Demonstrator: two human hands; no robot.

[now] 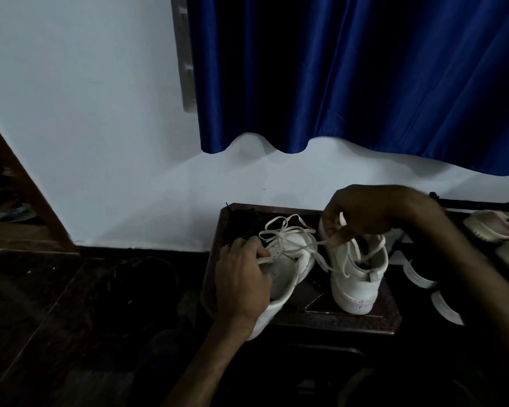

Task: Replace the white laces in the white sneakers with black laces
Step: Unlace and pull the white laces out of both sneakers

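Two white sneakers stand on a small dark table (365, 320). The left sneaker (288, 268) lies tilted, and my left hand (241, 283) grips its side near the eyelets. A white lace (288, 233) runs loosely looped from this shoe across to my right hand (362, 214), which pinches it above the right sneaker (356, 277). That sneaker stands upright with its heel toward me. A dark bundle that looks like the black laces (241, 224) lies at the table's far left corner, partly hidden behind my left hand.
Other pale shoes (500, 230) rest on a dark rack to the right. A blue curtain (350, 74) hangs over the white wall behind. The dark floor on the left holds a tangle of black cord (141, 283). A wooden frame (27, 201) stands far left.
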